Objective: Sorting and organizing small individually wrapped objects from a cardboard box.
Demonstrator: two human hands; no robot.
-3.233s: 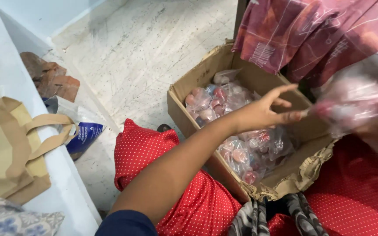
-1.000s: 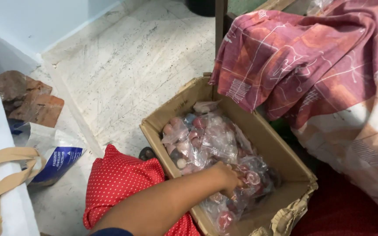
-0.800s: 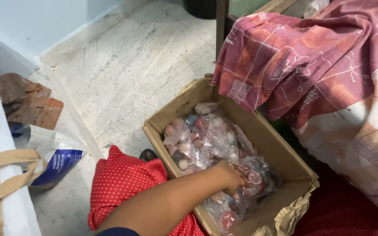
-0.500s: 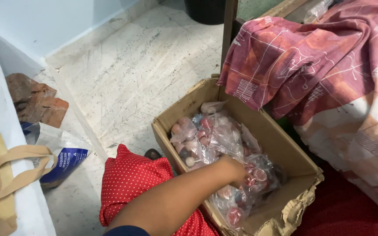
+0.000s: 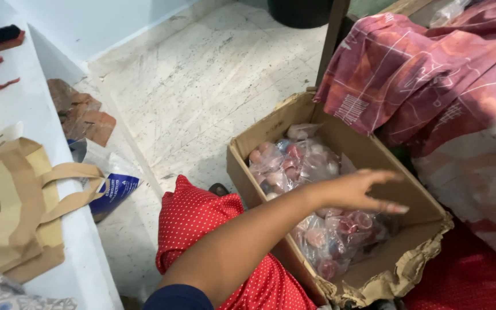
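Left hand [image 5: 358, 192] lifted out, fingers spread and empty, above clear bags of pink-red caps [image 5: 322, 229], torn cardboard box [image 5: 374, 275], right hand unseen.

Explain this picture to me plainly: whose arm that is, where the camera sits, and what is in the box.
No machine here: a person wears a camera on the head, looking down. The left hand reaches out from the lower left, open and holding nothing, above a cardboard box on the floor. The right hand is out of view. In the box lie clear plastic bags of small round pink, red and grey pieces. A checked red cloth hangs behind it, and a brown paper bag rests on the white surface at the left.
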